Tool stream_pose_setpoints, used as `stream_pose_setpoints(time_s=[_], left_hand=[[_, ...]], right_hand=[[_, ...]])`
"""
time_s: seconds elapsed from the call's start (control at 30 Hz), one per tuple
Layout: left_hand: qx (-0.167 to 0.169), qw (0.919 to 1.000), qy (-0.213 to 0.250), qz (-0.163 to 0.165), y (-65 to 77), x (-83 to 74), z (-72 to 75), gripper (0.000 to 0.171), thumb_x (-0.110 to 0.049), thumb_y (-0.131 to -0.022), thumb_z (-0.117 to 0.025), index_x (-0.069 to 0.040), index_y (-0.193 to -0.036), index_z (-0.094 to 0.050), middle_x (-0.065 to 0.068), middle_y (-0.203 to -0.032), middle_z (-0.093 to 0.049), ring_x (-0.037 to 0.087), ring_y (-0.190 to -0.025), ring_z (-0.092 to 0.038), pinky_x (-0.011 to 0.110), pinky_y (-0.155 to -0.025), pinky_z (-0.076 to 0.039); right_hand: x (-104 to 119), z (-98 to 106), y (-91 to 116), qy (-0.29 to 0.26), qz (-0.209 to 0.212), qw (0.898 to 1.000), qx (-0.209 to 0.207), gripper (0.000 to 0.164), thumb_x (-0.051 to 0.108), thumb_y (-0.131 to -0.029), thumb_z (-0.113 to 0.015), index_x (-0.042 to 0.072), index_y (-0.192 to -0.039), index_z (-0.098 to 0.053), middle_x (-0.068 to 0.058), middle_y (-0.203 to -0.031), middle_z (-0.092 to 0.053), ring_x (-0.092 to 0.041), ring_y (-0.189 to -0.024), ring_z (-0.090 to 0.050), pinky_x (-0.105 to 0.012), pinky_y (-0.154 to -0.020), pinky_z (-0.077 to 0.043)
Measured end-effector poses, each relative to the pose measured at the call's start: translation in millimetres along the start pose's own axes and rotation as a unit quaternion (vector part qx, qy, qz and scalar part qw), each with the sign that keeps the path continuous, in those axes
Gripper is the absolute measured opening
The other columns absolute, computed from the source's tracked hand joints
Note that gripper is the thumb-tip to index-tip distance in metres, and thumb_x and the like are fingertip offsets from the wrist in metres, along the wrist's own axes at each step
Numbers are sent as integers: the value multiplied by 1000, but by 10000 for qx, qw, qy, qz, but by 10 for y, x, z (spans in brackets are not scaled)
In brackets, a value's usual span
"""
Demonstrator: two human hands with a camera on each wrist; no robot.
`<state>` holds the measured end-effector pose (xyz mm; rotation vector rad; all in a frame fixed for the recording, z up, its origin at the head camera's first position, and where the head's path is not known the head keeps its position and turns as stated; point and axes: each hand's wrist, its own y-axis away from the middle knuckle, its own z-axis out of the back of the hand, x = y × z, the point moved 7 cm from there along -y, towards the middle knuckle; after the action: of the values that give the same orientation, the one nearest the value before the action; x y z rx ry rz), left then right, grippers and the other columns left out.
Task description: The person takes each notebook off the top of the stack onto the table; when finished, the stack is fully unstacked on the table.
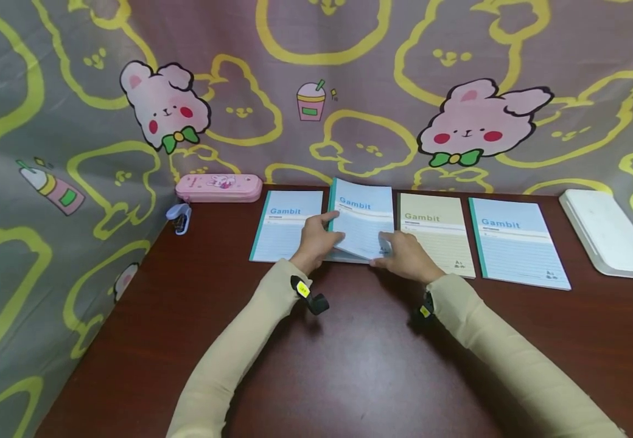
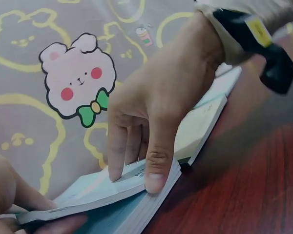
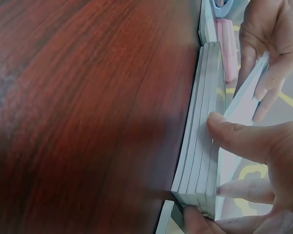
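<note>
A blue Gambit notebook (image 1: 361, 213) with a teal spine lies tilted on a stack of notebooks (image 3: 198, 131), its left side raised. My left hand (image 1: 315, 242) pinches that raised left edge, thumb below and fingers above in the left wrist view. At the near right corner, my right hand (image 1: 408, 257) grips the stack. Its thumb (image 3: 234, 134) presses the front edges while other fingers bend round the right side. A second blue notebook (image 1: 283, 228) lies left of the stack, and a cream notebook (image 1: 431, 222) sits just right of it.
Another blue notebook (image 1: 519, 243) lies farther right, beside a white case (image 1: 609, 234). A pink pencil case (image 1: 219, 188) stands at the back left, with a light-blue stapler (image 1: 179, 219) in front of it. Patterned curtain (image 1: 316, 152) borders the dark wooden table (image 1: 360, 365).
</note>
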<state>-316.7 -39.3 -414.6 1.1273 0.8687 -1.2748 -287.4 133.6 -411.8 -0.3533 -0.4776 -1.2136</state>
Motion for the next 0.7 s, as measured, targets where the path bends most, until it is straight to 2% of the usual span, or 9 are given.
stream_pose_setpoints(time_s=[0.07,0.13,0.27,0.33,0.4,0.47,0.57,0.7], left_hand=[[-17,9991,413,105,-3,42,20,54,1,-88,-64,-14,-138,-55,17,-136,-55,12,-47,-47,24,-48,-51],[-88,9968,770,192,2,80,52,53,2,-88,-64,-15,-137,-56,16,-138,-54,10,-46,-46,24,-48,-50],[-316,9923,1164,292,39,113,167,51,3,-87,-64,-16,-135,-58,14,-142,-51,9,-43,-40,25,-48,-46],[-430,9905,1262,339,76,127,261,51,4,-87,-64,-16,-134,-59,12,-143,-50,9,-44,-40,25,-49,-46],[-552,9876,1408,420,129,150,378,53,6,-86,-65,-17,-134,-59,12,-140,-54,7,-47,-47,24,-51,-48],[-660,9843,1554,516,213,181,520,55,7,-84,-65,-17,-134,-60,13,-135,-58,5,-56,-57,22,-52,-50],[-772,9781,1810,680,391,251,766,58,10,-83,-63,-16,-134,-59,14,-129,-63,5,-73,-67,21,-53,-53],[-778,9776,1750,870,788,386,1111,58,8,-86,-62,-16,-138,-56,14,-134,-59,6,-82,-69,21,-59,-56]], right_hand=[[4,-9,-8,21,5,10000,-18,53,22,-77,-82,-4,-119,-62,-15,-89,-66,-23,-76,-54,-38,-70,-46],[3,-17,-9,58,3,10000,-44,62,21,-77,-82,-6,-127,-57,-21,-99,-67,-26,-82,-56,-42,-75,-49],[-1,-37,5,82,-21,9999,-80,76,21,-78,-81,-10,-138,-46,-31,-119,-62,-34,-98,-60,-49,-89,-49],[-10,-48,11,118,-44,9999,-76,73,22,-78,-81,-11,-135,-49,-30,-117,-62,-35,-98,-60,-49,-88,-49],[-18,-53,20,164,-80,9998,-78,68,24,-78,-81,-11,-130,-54,-27,-109,-64,-34,-93,-60,-48,-83,-50],[-24,-51,25,216,-92,9997,-74,60,26,-77,-81,-9,-122,-60,-23,-99,-65,-31,-86,-58,-46,-77,-49],[-43,-39,24,230,-144,9996,-75,59,26,-77,-82,-8,-120,-61,-19,-91,-64,-27,-79,-54,-43,-71,-47],[-57,-14,24,204,-198,9996,-37,64,26,-78,-81,-9,-126,-58,-21,-93,-65,-28,-81,-55,-44,-73,-48]])
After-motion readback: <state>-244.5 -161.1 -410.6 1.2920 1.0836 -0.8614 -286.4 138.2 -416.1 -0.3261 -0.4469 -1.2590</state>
